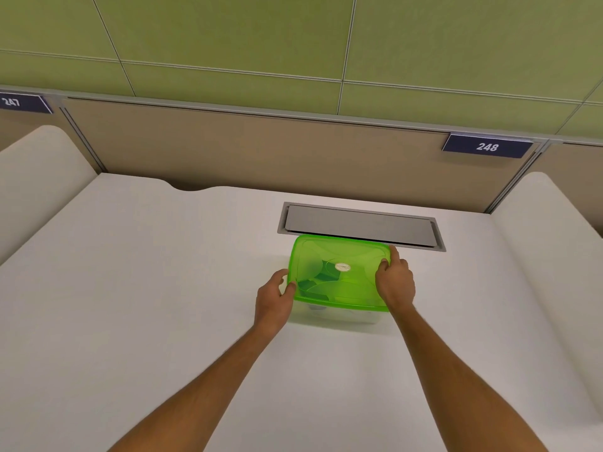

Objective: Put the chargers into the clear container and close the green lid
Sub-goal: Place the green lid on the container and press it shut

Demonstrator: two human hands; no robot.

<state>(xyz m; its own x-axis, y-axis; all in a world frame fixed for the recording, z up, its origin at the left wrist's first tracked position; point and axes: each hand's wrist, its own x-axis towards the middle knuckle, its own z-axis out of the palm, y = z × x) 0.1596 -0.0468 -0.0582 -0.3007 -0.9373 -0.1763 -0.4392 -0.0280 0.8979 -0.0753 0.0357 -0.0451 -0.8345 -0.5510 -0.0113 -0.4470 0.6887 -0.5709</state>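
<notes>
The green lid sits on the clear container near the table's far edge; left hand and right hand grip its opposite sides.

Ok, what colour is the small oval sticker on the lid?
The oval sticker is whitish with a gold-toned rim, on the translucent green lid; the head view shows it.

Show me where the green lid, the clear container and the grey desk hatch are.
green lid [346, 256]: head view, top face beside the sticker.
clear container [342, 316]: head view, front wall under the lid.
grey desk hatch [359, 225]: head view, flap centre.
</notes>
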